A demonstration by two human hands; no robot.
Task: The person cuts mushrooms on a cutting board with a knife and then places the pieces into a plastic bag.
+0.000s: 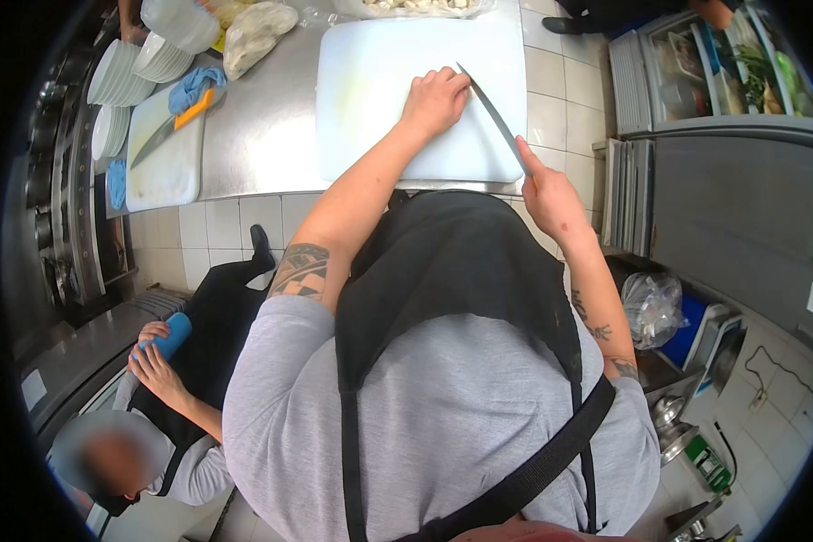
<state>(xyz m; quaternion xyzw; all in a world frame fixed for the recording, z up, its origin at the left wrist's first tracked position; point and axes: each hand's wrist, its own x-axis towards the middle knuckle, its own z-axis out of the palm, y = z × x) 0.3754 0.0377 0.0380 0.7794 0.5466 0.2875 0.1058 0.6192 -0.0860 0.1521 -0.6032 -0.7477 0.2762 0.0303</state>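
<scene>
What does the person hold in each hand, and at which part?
The right hand holds a knife by its handle. The left hand, closed, rests on the cutting board; whether it holds anything cannot be told.

A single head-worn camera looked steeply down over the person's own chest and apron (461, 271), close above the counter (262, 135) and the white board (397, 90). Its fisheye lens bent the scene, darkened the corners, and took in the tiled floor (226, 226) on both sides.
</scene>
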